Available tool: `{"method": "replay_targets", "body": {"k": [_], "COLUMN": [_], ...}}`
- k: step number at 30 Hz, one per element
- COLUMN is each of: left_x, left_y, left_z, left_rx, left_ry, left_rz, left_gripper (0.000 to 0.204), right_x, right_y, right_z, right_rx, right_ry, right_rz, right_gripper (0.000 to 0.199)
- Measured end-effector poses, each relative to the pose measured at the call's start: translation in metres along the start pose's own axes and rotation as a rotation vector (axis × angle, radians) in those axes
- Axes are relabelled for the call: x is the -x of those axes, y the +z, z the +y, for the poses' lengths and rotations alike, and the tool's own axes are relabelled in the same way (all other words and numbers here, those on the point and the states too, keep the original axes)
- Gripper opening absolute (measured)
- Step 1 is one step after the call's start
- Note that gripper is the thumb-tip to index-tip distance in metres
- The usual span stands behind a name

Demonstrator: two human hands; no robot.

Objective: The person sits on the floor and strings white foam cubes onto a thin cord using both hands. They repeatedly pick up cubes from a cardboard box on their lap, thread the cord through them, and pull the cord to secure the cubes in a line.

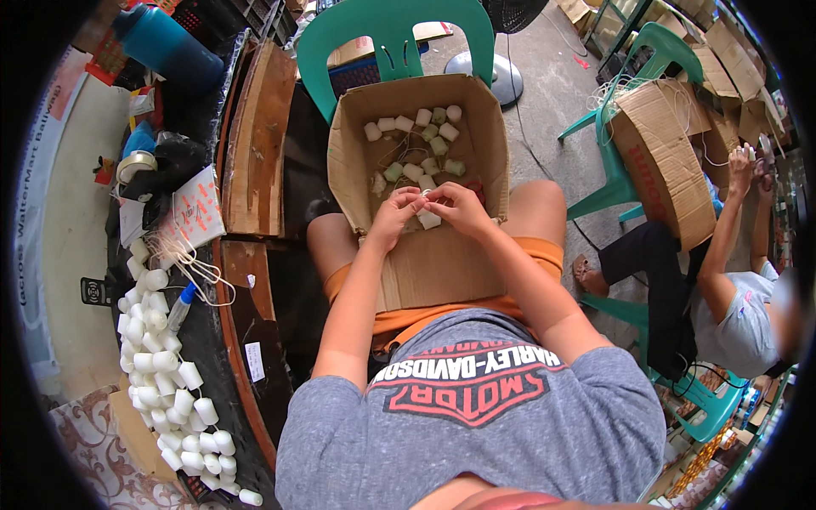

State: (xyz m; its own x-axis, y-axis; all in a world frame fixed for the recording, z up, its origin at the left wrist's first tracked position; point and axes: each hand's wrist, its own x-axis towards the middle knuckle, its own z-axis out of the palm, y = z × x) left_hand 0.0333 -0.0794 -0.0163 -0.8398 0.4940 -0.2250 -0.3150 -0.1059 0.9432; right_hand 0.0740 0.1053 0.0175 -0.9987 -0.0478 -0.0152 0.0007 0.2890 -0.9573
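Note:
My left hand (397,214) and my right hand (461,208) meet over the near side of an open cardboard box (406,293). Thumbs and fingers of both are pinched together around a small bit of white string (425,194), mostly hidden by the fingertips. Just below them hangs or rests a white foam cylinder (428,220); I cannot tell which. Inside the box, several white cylinders (449,132) and pale green cylinders (393,172) lie scattered, with thin string among them. Something red (478,192) shows beside my right hand.
The box leans on a green plastic chair (316,59). At left, a dark table holds a heap of white cylinders (166,361), a blue-capped marker (181,308), loose string (200,270), tape (136,166) and a blue tumbler (168,49). A co-worker (735,310) sits at right near another carton (659,170).

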Motion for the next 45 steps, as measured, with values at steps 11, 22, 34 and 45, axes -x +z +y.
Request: {"method": "replay_targets", "body": {"k": [11, 22, 34, 45], "left_x": [0.003, -0.003, 0.013, 0.008], "left_y": [0.003, 0.016, 0.037, 0.037], "left_z": [0.0, -0.001, -0.001, -0.004], "left_rx": [-0.09, -0.264, -0.728, -1.035], "left_ry": [-0.044, 0.014, 0.455, 0.378], "left_rz": [0.02, 0.123, 0.405, 0.459], "left_gripper": [0.017, 0.019, 0.014, 0.018], "right_x": [0.0, 0.009, 0.004, 0.006], "right_y": [-0.001, 0.015, 0.012, 0.013], "right_z": [0.008, -0.006, 0.001, 0.002], "right_rx": [0.01, 0.556, 0.285, 0.609], "right_ry": [0.061, -0.436, -0.074, -0.239], "right_rz": [-0.001, 0.386, 0.082, 0.249], "right_gripper": [0.025, 0.013, 0.022, 0.014]}}
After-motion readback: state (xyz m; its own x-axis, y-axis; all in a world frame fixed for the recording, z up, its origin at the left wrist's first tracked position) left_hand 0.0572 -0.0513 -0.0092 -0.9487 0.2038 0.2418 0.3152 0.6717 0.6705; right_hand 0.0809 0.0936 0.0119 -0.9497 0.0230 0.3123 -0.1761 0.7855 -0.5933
